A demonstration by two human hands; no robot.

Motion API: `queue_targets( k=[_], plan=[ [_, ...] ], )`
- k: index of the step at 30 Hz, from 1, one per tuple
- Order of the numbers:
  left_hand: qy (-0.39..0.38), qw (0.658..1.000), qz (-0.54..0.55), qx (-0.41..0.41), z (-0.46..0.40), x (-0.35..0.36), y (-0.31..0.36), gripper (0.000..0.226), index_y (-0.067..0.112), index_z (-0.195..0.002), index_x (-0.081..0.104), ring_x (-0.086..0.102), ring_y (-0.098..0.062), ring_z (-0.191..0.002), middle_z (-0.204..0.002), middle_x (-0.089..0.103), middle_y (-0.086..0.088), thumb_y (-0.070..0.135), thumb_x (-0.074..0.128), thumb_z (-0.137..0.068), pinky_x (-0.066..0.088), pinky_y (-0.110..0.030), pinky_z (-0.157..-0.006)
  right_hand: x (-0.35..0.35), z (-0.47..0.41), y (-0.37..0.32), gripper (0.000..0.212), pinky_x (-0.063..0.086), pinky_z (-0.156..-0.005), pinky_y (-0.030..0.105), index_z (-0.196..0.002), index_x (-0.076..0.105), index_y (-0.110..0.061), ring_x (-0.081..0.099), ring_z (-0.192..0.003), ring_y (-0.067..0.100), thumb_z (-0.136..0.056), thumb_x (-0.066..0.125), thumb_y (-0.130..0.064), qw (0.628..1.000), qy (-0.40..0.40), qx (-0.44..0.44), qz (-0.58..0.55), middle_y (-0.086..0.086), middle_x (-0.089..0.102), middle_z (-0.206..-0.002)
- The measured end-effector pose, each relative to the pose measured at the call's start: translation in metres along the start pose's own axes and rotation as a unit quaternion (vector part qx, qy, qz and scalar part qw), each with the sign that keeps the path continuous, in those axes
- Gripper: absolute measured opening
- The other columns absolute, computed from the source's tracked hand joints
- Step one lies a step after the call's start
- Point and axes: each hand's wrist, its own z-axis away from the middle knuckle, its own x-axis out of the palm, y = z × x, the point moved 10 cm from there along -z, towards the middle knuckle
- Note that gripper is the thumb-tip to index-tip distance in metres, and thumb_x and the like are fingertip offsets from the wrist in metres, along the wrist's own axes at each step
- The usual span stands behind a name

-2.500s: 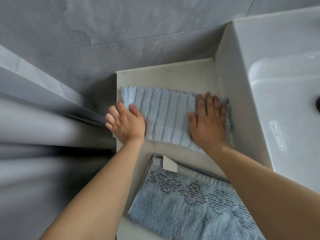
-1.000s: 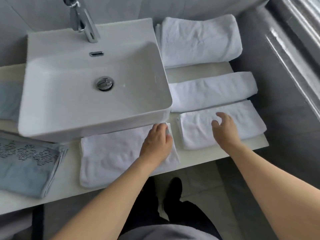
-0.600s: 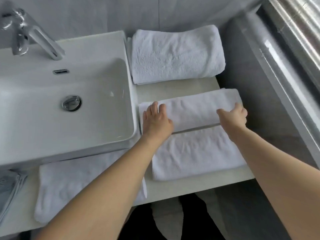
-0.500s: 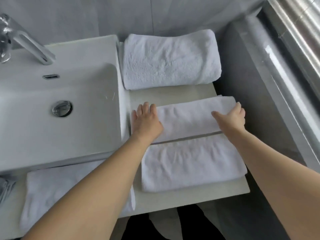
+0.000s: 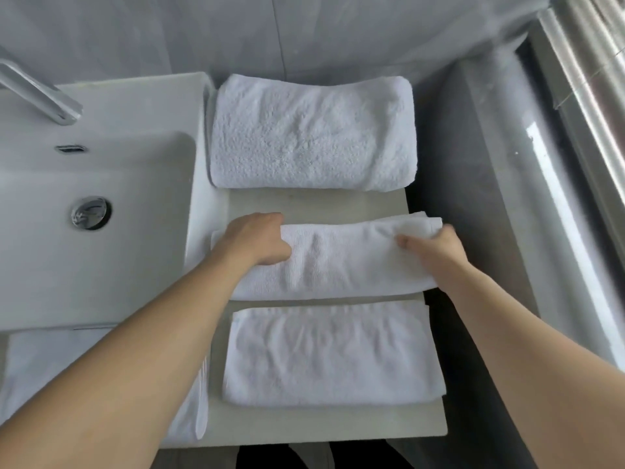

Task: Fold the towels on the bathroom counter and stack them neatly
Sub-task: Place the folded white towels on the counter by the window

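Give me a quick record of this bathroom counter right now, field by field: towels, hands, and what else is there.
held towel: middle white towel, folded long, between the other two
left hand: grips its left end
right hand: grips its right end
back towel: thick, folded, by the wall
front towel: flat, folded, near the counter edge
fourth towel: before the sink
faucet: upper left

Two bare forearms, no sleeves. Left hand and right hand without rings, watch or gloves. Dark clothing below.
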Motion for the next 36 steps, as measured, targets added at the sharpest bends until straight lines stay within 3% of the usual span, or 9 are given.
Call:
queue_targets(
  k=[8,12,15,17,19,20,22,24,36],
  plan=[
    [0.151,0.987,-0.043,0.025,0.047,-0.143,0.014,0.015,0.027,-0.086,0.046,0.043,-0.027,-0.077,-0.079,0.048,0.003,0.02,0.055,-0.076,0.031,-0.032,-0.068,-0.057,0.069,-0.076,0.048,0.054,-0.081,0.047,-0.105,0.044,-0.022,0.061,-0.084,0.017,-0.071,0.068,-0.046,0.972,0.13,-0.149,-0.126,-0.009,0.058,-0.093],
    [0.111,0.992,0.059,0.029,0.011,-0.198,-0.008,0.017,0.029,-0.072,0.049,0.049,-0.028,-0.074,-0.075,0.05,0.002,0.013,0.052,-0.066,0.033,-0.03,-0.059,-0.075,0.06,-0.148,0.05,0.053,-0.084,0.045,-0.106,0.044,-0.02,0.061,-0.091,0.02,-0.068,0.063,-0.046,0.964,0.138,-0.184,-0.131,-0.007,0.058,-0.101],
    [0.11,0.986,0.115,0.039,-0.044,-0.214,-0.02,0.016,0.023,-0.078,0.049,0.051,-0.031,-0.081,-0.087,0.059,-0.008,0.018,0.054,-0.063,0.036,-0.032,-0.064,-0.076,0.025,-0.193,0.053,0.052,-0.089,0.044,-0.112,0.043,-0.019,0.06,-0.1,0.023,-0.07,0.061,-0.046,0.967,0.136,-0.184,-0.109,-0.004,0.056,-0.112],
    [0.144,0.985,0.086,0.039,-0.08,-0.209,-0.016,0.019,0.033,-0.093,0.055,0.048,-0.033,-0.109,-0.113,0.059,-0.005,0.03,0.054,-0.075,0.038,-0.04,-0.087,-0.068,-0.004,-0.207,0.061,0.042,-0.102,0.044,-0.131,0.037,-0.015,0.05,-0.119,0.03,-0.078,0.056,-0.039,0.977,0.151,-0.145,-0.028,0.005,0.046,-0.133],
    [0.213,0.976,0.046,0.03,-0.101,-0.191,-0.011,0.035,0.033,-0.122,0.053,0.035,-0.029,-0.131,-0.135,0.045,-0.003,0.035,0.048,-0.087,0.012,-0.053,-0.117,-0.054,-0.022,-0.216,0.076,0.023,-0.113,0.046,-0.15,0.018,-0.014,0.031,-0.137,0.035,-0.085,0.048,-0.039,0.968,0.191,-0.127,0.104,0.011,0.027,-0.15],
    [0.262,0.964,0.037,0.025,-0.101,-0.184,-0.01,0.04,0.029,-0.13,0.05,0.033,-0.027,-0.134,-0.139,0.042,-0.003,0.034,0.043,-0.091,0.001,-0.057,-0.119,-0.043,-0.023,-0.227,0.08,0.013,-0.116,0.049,-0.154,0.01,-0.017,0.019,-0.142,0.038,-0.087,0.043,-0.046,0.949,0.211,-0.16,0.173,0.012,0.019,-0.156],
    [0.328,0.944,0.028,0.014,-0.096,-0.174,-0.015,0.044,0.025,-0.135,0.048,0.034,-0.025,-0.135,-0.14,0.044,-0.002,0.032,0.035,-0.094,-0.002,-0.058,-0.119,-0.011,-0.02,-0.246,0.081,-0.006,-0.117,0.057,-0.155,0.009,-0.026,-0.005,-0.145,0.047,-0.088,0.03,-0.066,0.893,0.225,-0.257,0.293,0.009,0.005,-0.162],
    [0.325,0.945,0.02,0.019,-0.102,-0.164,-0.021,0.044,0.027,-0.135,0.045,0.034,-0.023,-0.135,-0.139,0.047,0.0,0.035,0.03,-0.095,0.0,-0.057,-0.12,0.008,-0.023,-0.248,0.082,-0.013,-0.114,0.061,-0.154,0.014,-0.032,-0.017,-0.142,0.051,-0.084,0.02,-0.076,0.871,0.213,-0.285,0.339,0.003,0.0,-0.164],
    [0.28,0.96,0.009,0.026,-0.126,-0.161,-0.013,0.043,0.029,-0.113,0.05,0.043,-0.024,-0.123,-0.117,0.054,0.001,0.05,0.018,-0.094,0.004,-0.052,-0.12,0.014,-0.05,-0.23,0.074,0.011,-0.114,0.059,-0.145,0.022,-0.045,0.012,-0.142,0.046,-0.08,0.024,-0.08,0.922,0.158,-0.233,0.267,-0.001,0.011,-0.16]
  ],
)
